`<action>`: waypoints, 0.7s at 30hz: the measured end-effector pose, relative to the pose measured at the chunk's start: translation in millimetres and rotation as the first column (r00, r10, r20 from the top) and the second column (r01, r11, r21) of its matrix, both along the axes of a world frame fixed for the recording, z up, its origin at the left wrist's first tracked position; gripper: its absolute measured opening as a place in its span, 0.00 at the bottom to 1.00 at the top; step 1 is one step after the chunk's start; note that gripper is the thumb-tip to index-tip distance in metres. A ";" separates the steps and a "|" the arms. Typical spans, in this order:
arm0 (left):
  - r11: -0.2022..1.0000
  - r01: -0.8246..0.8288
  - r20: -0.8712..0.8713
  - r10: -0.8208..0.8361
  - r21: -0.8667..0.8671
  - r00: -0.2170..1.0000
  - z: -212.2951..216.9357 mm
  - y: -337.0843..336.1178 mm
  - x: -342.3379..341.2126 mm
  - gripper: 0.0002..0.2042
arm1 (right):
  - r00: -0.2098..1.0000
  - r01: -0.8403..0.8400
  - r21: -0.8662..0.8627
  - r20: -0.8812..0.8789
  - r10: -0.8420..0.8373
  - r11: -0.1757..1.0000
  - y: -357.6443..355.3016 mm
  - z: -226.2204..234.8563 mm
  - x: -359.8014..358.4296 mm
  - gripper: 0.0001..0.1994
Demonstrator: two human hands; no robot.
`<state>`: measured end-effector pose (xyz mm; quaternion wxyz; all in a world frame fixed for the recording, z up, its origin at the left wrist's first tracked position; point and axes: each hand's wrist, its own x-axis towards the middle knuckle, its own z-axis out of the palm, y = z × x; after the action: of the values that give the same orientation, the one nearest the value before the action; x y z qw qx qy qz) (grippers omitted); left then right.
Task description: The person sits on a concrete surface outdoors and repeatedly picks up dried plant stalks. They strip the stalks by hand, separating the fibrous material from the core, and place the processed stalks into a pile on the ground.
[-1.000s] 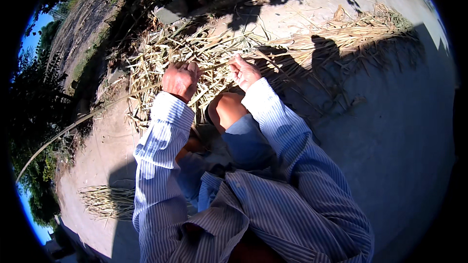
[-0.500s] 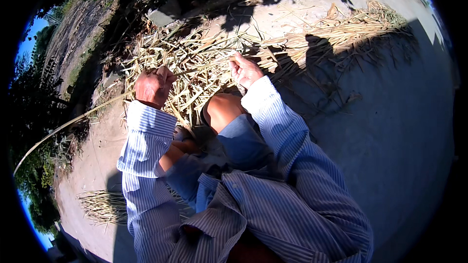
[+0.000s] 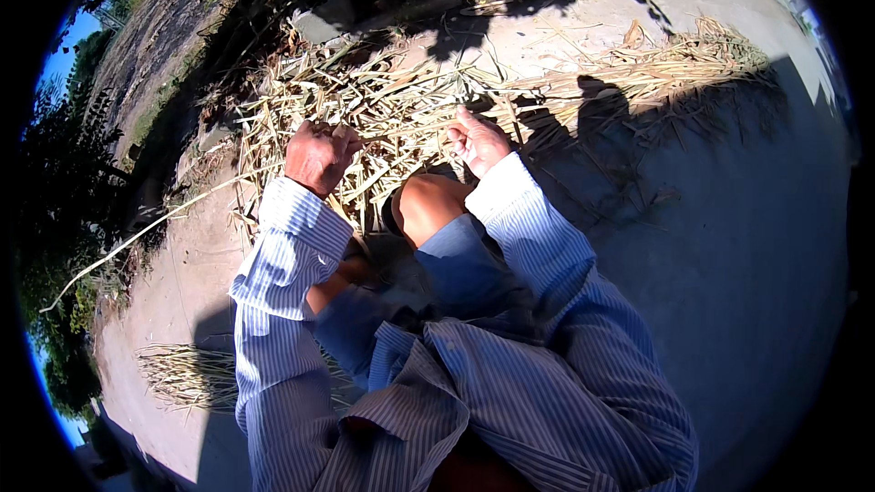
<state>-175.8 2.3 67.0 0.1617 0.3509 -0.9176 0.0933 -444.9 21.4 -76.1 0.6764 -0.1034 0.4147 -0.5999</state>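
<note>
My left hand [image 3: 319, 159] is closed around a long, thin dry stalk [image 3: 164, 217]. One length of it trails out past my wrist to the far left, bending downward at its tip. Between my hands the stalk is hard to tell from the straw behind it. My right hand [image 3: 480, 142] is curled, its thumb and fingers pinched at the stalk's other end. Both hands are held above a loose heap of pale dry stalks and leaves [image 3: 401, 96], in front of my bent knee [image 3: 427, 208].
A long bundle of dry stalks [image 3: 674, 68] stretches to the right, partly in shade. A smaller bundle [image 3: 173, 374] lies on the concrete at lower left. A pale block [image 3: 316, 27] and shadowed branches stand behind the heap.
Both hands have shifted slightly right in the picture, the left one more, so they are a little closer together. The trailing stalk has moved right with the left hand.
</note>
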 end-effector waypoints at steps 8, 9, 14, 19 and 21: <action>0.962 -0.170 0.302 0.230 -0.214 0.925 60.8 10.6 178.4 0.06 | 1.000 0.017 -0.069 -0.011 -0.018 0.997 -10.4 23.8 -85.1 0.07; 0.945 -0.203 0.317 0.281 -0.256 0.906 59.1 10.6 197.4 0.05 | 0.999 0.038 -0.116 0.016 -0.037 0.993 -5.1 35.1 -81.3 0.08; 0.851 -0.445 0.447 0.526 -0.279 0.724 46.6 22.0 325.4 0.06 | 0.974 0.183 -0.332 -0.066 -0.217 0.925 5.8 108.0 -47.6 0.11; 0.842 -0.526 0.254 0.538 -0.118 0.804 23.7 43.1 287.5 0.06 | 0.913 0.198 -0.560 -0.194 -0.360 0.804 3.9 192.8 -53.2 0.16; 0.912 -0.410 0.058 0.411 -0.022 0.910 28.9 41.2 218.1 0.06 | 0.907 0.176 -0.657 -0.181 -0.380 0.733 -4.4 199.7 -79.2 0.20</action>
<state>42.3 43.5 96.0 0.1119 0.5319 -0.8275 0.1404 -524.1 16.9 123.6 0.4325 -0.3488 0.3008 -0.7751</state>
